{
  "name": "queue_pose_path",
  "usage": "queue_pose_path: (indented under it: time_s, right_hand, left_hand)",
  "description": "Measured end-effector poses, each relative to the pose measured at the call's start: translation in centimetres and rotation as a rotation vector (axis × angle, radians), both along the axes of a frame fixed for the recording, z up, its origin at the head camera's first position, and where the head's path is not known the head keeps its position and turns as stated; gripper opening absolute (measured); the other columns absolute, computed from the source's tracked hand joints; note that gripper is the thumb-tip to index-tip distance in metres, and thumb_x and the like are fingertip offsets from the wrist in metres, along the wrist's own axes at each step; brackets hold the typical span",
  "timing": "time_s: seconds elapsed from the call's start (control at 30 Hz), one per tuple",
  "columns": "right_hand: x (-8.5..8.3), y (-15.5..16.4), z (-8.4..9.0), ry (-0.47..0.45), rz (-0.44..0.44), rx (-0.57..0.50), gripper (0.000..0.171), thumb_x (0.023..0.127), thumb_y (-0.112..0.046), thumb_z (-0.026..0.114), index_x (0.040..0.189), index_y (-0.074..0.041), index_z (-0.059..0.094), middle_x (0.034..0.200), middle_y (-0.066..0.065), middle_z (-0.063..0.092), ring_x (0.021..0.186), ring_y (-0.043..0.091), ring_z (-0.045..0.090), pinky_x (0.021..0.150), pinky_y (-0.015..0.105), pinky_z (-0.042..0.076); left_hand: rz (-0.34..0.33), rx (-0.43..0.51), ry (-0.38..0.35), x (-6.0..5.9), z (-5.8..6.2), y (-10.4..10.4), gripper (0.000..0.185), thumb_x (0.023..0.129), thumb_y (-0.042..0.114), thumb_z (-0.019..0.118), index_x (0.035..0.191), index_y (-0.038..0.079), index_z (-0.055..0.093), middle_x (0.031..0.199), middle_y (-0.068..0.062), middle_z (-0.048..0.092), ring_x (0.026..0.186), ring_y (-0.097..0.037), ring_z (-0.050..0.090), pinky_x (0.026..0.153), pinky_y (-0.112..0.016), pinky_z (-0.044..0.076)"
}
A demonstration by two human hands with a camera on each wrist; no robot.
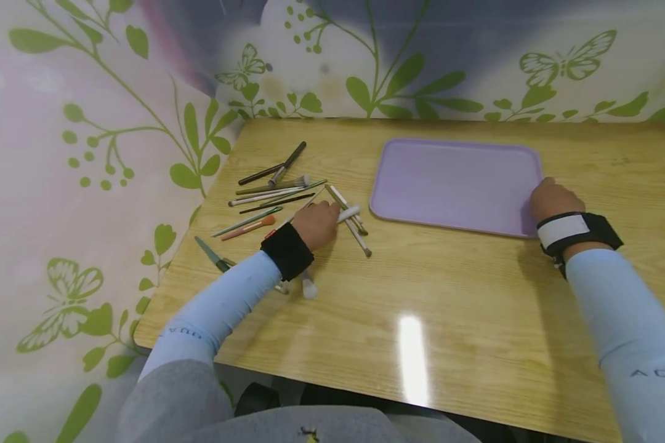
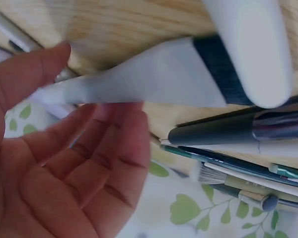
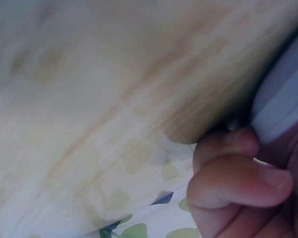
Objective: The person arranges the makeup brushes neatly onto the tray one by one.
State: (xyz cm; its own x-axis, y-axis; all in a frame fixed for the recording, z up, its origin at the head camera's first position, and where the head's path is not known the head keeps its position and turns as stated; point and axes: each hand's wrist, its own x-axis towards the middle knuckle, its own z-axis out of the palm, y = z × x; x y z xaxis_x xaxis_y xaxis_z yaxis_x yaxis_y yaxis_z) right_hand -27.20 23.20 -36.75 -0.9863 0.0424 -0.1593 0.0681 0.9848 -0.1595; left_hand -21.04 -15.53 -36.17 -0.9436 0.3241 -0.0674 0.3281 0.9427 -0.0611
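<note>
My left hand (image 1: pixel 317 225) is among the makeup brushes on the left of the table. In the left wrist view its thumb and fingers lie either side of a white handle with a black band (image 2: pixel 154 74). A gap shows between thumb and handle, and the fingertips are hidden behind it. A thicker white handle (image 2: pixel 258 49) crosses close by. My right hand (image 1: pixel 556 200) holds the right edge of the lilac tray (image 1: pixel 457 184) with curled fingers. Nothing lies on the tray. In the right wrist view the curled fingers (image 3: pixel 233 178) meet the tray's edge (image 3: pixel 283 106).
Several brushes lie loosely left of the hand, among them a coral-tipped pink one (image 1: pixel 249 227) and two dark ones crossed, the upper (image 1: pixel 294 157). A green-handled tool (image 1: pixel 210 252) and a white-bristled brush (image 1: pixel 309 288) lie nearer me. A patterned wall (image 1: pixel 161 123) borders the table.
</note>
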Motion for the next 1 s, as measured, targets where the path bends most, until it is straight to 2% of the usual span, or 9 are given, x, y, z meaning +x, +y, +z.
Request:
queue_pose_path:
  time_s: [0.17, 0.4, 0.6, 0.7, 0.77, 0.83, 0.87, 0.93, 1.0]
  right_hand:
    - [0.1, -0.1, 0.0, 0.004, -0.003, -0.016, 0.027, 0.087, -0.002, 0.018, 0.092, 0.018, 0.036, 0.075, 0.037, 0.049, 0.059, 0.039, 0.051, 0.044, 0.042, 0.038]
    - [-0.1, 0.3, 0.1, 0.009, -0.004, -0.016, 0.028, 0.087, -0.003, 0.018, 0.094, 0.018, 0.035, 0.077, 0.037, 0.048, 0.061, 0.041, 0.052, 0.044, 0.043, 0.038]
    - [0.1, 0.4, -0.2, -0.013, -0.008, -0.020, 0.029, 0.087, -0.004, 0.019, 0.097, 0.018, 0.034, 0.081, 0.039, 0.047, 0.065, 0.044, 0.051, 0.047, 0.045, 0.039]
    - [0.0, 0.4, -0.1, -0.017, -0.023, -0.012, 0.030, 0.087, -0.005, 0.019, 0.099, 0.018, 0.034, 0.082, 0.039, 0.048, 0.066, 0.043, 0.052, 0.047, 0.044, 0.039]
    - [0.0, 0.4, 0.0, -0.030, -0.031, -0.006, 0.030, 0.087, -0.005, 0.020, 0.098, 0.019, 0.034, 0.081, 0.038, 0.048, 0.065, 0.042, 0.052, 0.046, 0.043, 0.039]
    - [0.0, 0.3, -0.1, -0.023, -0.037, -0.002, 0.029, 0.087, -0.005, 0.020, 0.097, 0.018, 0.035, 0.080, 0.038, 0.048, 0.063, 0.041, 0.052, 0.046, 0.042, 0.039]
    - [0.0, 0.3, -0.1, -0.018, -0.037, 0.000, 0.028, 0.087, -0.004, 0.020, 0.096, 0.018, 0.035, 0.080, 0.037, 0.049, 0.063, 0.041, 0.052, 0.045, 0.042, 0.039]
    - [0.0, 0.2, -0.1, -0.005, -0.029, -0.002, 0.027, 0.087, -0.004, 0.021, 0.095, 0.018, 0.036, 0.078, 0.037, 0.049, 0.062, 0.040, 0.052, 0.045, 0.042, 0.039]
    - [0.1, 0.1, -0.2, 0.014, -0.027, -0.006, 0.026, 0.087, -0.003, 0.021, 0.093, 0.017, 0.037, 0.077, 0.036, 0.049, 0.060, 0.039, 0.052, 0.045, 0.043, 0.039]
  left_hand:
    - [-0.020, -0.037, -0.044, -0.6, -0.1, -0.3, 0.011, 0.085, 0.013, 0.047, 0.092, 0.007, 0.053, 0.083, -0.010, 0.056, 0.068, -0.023, 0.056, 0.054, -0.036, 0.046]
    - [-0.110, -0.022, 0.001, -0.6, 0.4, 0.2, 0.018, 0.084, 0.011, 0.049, 0.099, 0.012, 0.059, 0.091, -0.008, 0.059, 0.078, -0.021, 0.058, 0.060, -0.033, 0.048]
    - [-0.106, 0.014, 0.044, 0.3, 0.2, 0.3, 0.018, 0.083, 0.008, 0.050, 0.098, 0.011, 0.059, 0.092, -0.011, 0.055, 0.078, -0.023, 0.054, 0.060, -0.032, 0.046]
    - [-0.050, 0.059, 0.054, 0.6, 0.7, 0.4, 0.021, 0.082, 0.009, 0.048, 0.101, 0.002, 0.054, 0.081, -0.013, 0.052, 0.061, -0.020, 0.048, 0.047, -0.027, 0.038]
    - [0.038, 0.101, -0.008, 0.8, 1.1, 0.6, 0.031, 0.083, 0.014, 0.045, 0.108, -0.003, 0.047, 0.071, -0.012, 0.051, 0.050, -0.017, 0.042, 0.041, -0.025, 0.031]
    - [0.137, 0.124, -0.084, 0.8, 1.4, 1.0, 0.037, 0.085, 0.023, 0.041, 0.106, -0.008, 0.045, 0.064, -0.009, 0.047, 0.045, -0.014, 0.038, 0.040, -0.025, 0.026]
    - [0.180, 0.129, -0.128, 0.7, 1.6, 1.2, 0.041, 0.087, 0.027, 0.038, 0.103, -0.009, 0.048, 0.061, -0.009, 0.047, 0.044, -0.015, 0.039, 0.040, -0.026, 0.027]
    - [0.270, 0.120, -0.206, 0.3, 1.7, 1.7, 0.047, 0.088, 0.036, 0.034, 0.090, -0.005, 0.056, 0.060, -0.007, 0.049, 0.049, -0.017, 0.046, 0.046, -0.028, 0.034]
    - [0.318, 0.092, -0.233, -0.2, 1.7, 2.2, 0.051, 0.088, 0.043, 0.032, 0.070, 0.004, 0.059, 0.061, -0.006, 0.050, 0.056, -0.018, 0.050, 0.052, -0.030, 0.038]
